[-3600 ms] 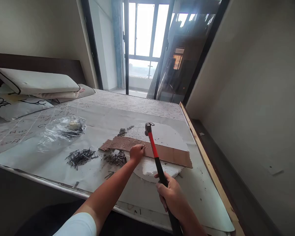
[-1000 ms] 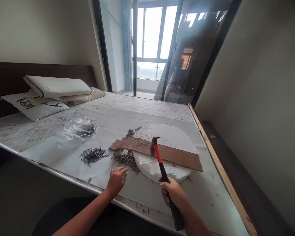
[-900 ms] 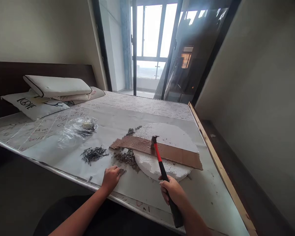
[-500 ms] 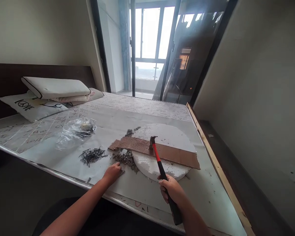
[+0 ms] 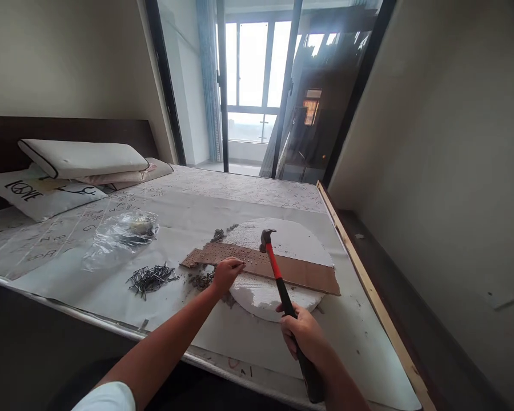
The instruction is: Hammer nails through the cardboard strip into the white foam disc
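Note:
My right hand [image 5: 302, 331] is wrapped round the black grip of a claw hammer [image 5: 278, 271], which has a red neck. The hammer's head is raised just above a brown board [image 5: 304, 273] with many small holes in its left part. Over the board's near edge, my left hand [image 5: 228, 273] is closed in a pinch; what is between the fingertips is too small to name. Under the board is a round white foam slab [image 5: 291, 234]. Grey stone-like bits [image 5: 202, 279] lie beside my left hand, partly covered by it. Farther left is a pile of nails [image 5: 151, 278].
A clear plastic bag [image 5: 124, 234] with something inside lies behind the nails. Pillows [image 5: 85, 158] are stacked by the headboard. A pale sheet [image 5: 184, 217] covers part of the mattress. Along the bed's right side runs a wooden rail [image 5: 368, 291].
My left hand has moved from beside the grey bits up and right to the board. The hammer stays in my right hand, its head now slightly higher above the board. The view has shifted slightly.

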`<state>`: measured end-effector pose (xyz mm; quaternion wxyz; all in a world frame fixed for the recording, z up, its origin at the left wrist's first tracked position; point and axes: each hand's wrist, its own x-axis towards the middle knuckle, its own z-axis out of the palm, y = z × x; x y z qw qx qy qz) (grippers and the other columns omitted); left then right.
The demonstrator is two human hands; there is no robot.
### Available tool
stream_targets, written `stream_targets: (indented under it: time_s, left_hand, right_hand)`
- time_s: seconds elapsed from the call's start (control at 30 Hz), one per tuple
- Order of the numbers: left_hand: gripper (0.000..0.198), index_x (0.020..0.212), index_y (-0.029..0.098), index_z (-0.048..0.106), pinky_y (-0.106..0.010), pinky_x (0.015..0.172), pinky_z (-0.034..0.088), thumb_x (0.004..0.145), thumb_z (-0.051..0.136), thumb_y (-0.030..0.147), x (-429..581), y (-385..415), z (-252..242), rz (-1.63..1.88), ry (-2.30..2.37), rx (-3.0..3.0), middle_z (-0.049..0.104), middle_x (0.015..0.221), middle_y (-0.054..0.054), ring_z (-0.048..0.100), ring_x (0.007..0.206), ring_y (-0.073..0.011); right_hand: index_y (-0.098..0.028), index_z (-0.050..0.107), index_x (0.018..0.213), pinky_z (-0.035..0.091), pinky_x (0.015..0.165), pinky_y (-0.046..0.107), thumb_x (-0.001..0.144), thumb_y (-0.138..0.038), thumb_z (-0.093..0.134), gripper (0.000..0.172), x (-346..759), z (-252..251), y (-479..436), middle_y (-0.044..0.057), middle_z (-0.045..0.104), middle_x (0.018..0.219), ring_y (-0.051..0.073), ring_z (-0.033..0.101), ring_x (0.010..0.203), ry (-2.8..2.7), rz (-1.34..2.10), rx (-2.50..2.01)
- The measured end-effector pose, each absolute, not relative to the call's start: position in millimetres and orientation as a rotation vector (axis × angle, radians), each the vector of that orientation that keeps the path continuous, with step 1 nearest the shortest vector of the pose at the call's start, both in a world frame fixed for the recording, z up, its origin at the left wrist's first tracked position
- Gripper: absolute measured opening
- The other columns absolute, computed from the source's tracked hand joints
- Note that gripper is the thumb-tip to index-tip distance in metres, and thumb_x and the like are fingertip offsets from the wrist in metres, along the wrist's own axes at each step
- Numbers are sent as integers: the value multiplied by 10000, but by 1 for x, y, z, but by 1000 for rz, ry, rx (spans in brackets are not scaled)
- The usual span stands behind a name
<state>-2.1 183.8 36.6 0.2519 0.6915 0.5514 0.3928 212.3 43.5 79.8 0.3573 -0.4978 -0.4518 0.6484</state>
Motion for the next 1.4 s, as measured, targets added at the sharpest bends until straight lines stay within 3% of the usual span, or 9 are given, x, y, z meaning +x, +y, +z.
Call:
stream_targets:
  time_s: [0.33,0.8,1.07,1.27,1.4]
  left_hand:
    - [191,753,187,742,-251,676,457,748,580,288,51,226,15,1038,1609,1876,729,811,-57,653,772,-180]
    - [182,749,195,717,-242,690,419,794,550,253,54,222,4,1031,1684,2033,704,808,-40,618,792,-157]
    - [198,770,211,722,-237,671,425,795,529,245,54,222,2,1000,1714,2017,705,844,-33,620,800,-153]
    - [187,774,205,716,-240,704,423,795,535,248,55,221,1,1011,1712,2051,702,848,-31,618,822,-151]
    - [195,775,204,711,-238,685,412,802,527,260,55,221,1,978,1734,2052,694,840,-32,608,815,-150]
  right_hand:
    - [-193,384,874,260,264,209,524,-323,424,376,216,65,55,-148,312,392,62,276,273,-1007,1702,-1311]
    - [-143,454,1051,246,306,208,633,-287,415,444,212,99,30,-141,326,325,82,264,259,-1195,1572,-1332]
    - [-96,454,1063,243,300,209,615,-271,420,483,209,96,37,-134,333,304,91,271,264,-1190,1670,-1394]
    - [-135,452,1046,244,316,192,654,-283,420,421,213,110,26,-139,312,293,82,270,269,-1207,1530,-1352]
    - [-133,448,1047,247,295,196,618,-258,406,449,211,102,32,-135,334,303,84,251,269,-1177,1619,-1377]
